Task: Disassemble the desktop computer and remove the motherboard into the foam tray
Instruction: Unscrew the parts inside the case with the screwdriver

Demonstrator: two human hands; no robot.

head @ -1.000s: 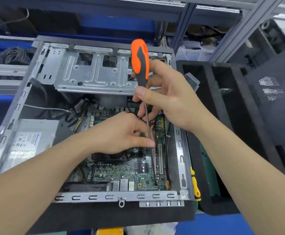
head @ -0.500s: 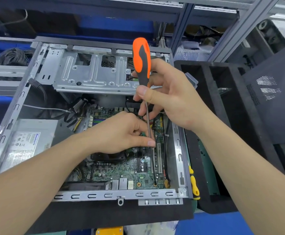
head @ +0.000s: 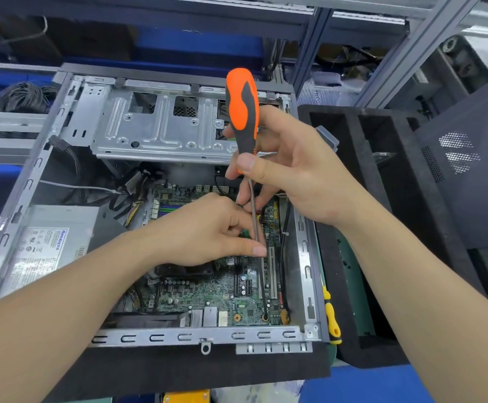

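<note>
Inspection, head view.

1. Writing: the only label is on the grey power supply (head: pixel 48 245), at the left of the case. It carries one blue brand word and rows of small marks, and I cannot read any of it with confidence.
2. Task item: one green motherboard (head: pixel 207 295) lies flat inside the open computer case (head: pixel 305 257), not in the tray. Two short black slots sit beside longer pale ones near its right edge.
3. One black foam tray (head: pixel 350 117) stands just right of the case, with two compartments visible at its far end.
4. Two screwdrivers. The orange-and-black screwdriver (head: pixel 242 112) stands nearly upright over the board. The yellow screwdriver (head: pixel 331 321) lies between the case and the tray.
5. My right hand (head: pixel 292 170) has thumb and fingers wrapped round the lower handle.
6. My left hand (head: pixel 207 231) is curled, with the thumb and fingertips pinching the shaft partway down, just above the board.
7. One metal drive cage (head: pixel 155 126) spans the far end of the case.
</note>
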